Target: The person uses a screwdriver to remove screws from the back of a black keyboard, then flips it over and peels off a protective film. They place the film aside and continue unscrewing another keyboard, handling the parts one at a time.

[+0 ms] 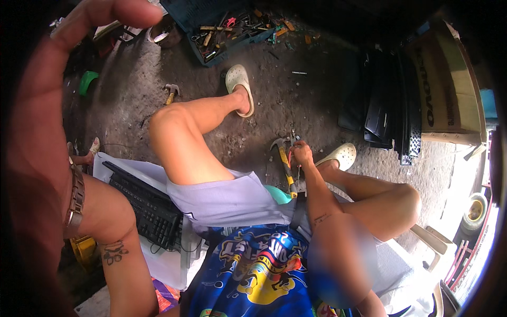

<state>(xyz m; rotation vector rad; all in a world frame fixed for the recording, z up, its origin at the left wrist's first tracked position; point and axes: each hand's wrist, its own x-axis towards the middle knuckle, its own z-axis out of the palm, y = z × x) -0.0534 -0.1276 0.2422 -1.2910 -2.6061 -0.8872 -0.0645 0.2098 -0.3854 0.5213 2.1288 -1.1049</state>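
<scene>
L hand (38, 111) is nearest the cam, huge & raised, far left of the hammer (287, 170); digits curl over at the top, loosely bent, not fisted. Can't tell if it touches or holds anything, as part runs into the dark rim. Watch (75, 203) on that wrist. L hand & arm block most of the view at that side.

R hand (303, 154) is just right of the hammer, closed round red-handled pliers (293, 137). Fist hides much of the handles; pliers' head pokes out beyond it, close to hammer's head. What's at the tip, if anything, is too small to tell. Can't tell if R hand touches the hammer.

Others, near to far: blue patterned shirt (259, 267) on the near side of hammer, then pale shorts (227, 198). Black keyboard (150, 211) left of hammer, on a white slab (158, 267), partly covered by the L arm & shorts. Teal thing (278, 194) by hammer's handle end, mostly hidden by shorts. Cream clogs: one (344, 154) right of hammer, other (237, 79) beyond & left. 2nd hammer (170, 93) farther left, on the ground (274, 100). Black panels (385, 116) & a carton (459, 90) well right of hammer. Farthest beyond: blue tray (212, 62) w/ jumbled tools (232, 30).
</scene>
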